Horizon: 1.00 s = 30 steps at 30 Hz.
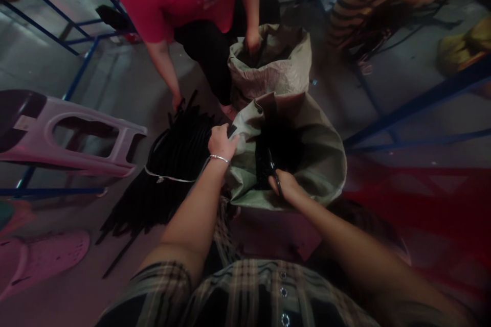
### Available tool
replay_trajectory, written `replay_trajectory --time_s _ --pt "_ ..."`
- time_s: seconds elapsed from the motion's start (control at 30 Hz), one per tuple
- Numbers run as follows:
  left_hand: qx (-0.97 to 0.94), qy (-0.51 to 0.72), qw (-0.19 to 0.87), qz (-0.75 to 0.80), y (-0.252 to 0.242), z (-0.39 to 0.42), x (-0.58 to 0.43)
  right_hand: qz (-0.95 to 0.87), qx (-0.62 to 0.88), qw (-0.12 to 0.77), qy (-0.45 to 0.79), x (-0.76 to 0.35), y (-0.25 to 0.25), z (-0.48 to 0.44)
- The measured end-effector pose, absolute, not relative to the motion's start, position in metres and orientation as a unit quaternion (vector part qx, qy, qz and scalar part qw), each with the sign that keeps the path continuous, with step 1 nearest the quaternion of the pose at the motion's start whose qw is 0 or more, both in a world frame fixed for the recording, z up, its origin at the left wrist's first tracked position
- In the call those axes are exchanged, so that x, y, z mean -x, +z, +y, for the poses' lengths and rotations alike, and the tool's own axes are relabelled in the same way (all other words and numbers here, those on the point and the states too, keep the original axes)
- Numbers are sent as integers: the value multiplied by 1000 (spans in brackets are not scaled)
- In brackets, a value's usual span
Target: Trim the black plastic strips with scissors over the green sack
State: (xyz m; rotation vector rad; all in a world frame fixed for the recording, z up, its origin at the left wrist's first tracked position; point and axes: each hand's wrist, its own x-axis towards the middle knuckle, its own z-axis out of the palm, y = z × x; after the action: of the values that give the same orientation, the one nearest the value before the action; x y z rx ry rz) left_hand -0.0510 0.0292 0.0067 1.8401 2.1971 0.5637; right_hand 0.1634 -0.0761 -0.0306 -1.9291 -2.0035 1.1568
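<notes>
Gripping a dark scissor-like tool (272, 164) in the right hand (286, 184), inside the open green sack's (326, 163) mouth. Touching the sack's left rim with the left hand (222, 143), by a small dark piece (231, 131); cannot tell whether clasping either. Reaching beside a tied bundle of black strips (184, 148).

The head camera faces down, seemingly near the green sack (324, 156).

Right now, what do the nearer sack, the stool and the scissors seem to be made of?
The nearer sack looks like matt plastic fabric: it holds stiff creases, but blur hides any weave. The stool seems smooth moulded plastic, with rounded edges around its opening. The scissors probably have metal blades, from the bright glint; their dark handles may be plastic.
</notes>
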Motion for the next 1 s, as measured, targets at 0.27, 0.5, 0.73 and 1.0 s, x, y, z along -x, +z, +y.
replay_trajectory --time_s 0.27,0.5,0.73,1.0 --pt "-729 27 116 675 6 26 36 -652 640 53 404 -162 -20 -78" --pt "-716 25 78 693 13 23 36 -660 638 61 392 -167 -21 -78" --pt "-648 78 66 755 18 24 42 -656 639 68 396 -165 -15 -77" --pt "-721 137 296 612 23 1 11 -660 646 86 374 -172 -22 -71"
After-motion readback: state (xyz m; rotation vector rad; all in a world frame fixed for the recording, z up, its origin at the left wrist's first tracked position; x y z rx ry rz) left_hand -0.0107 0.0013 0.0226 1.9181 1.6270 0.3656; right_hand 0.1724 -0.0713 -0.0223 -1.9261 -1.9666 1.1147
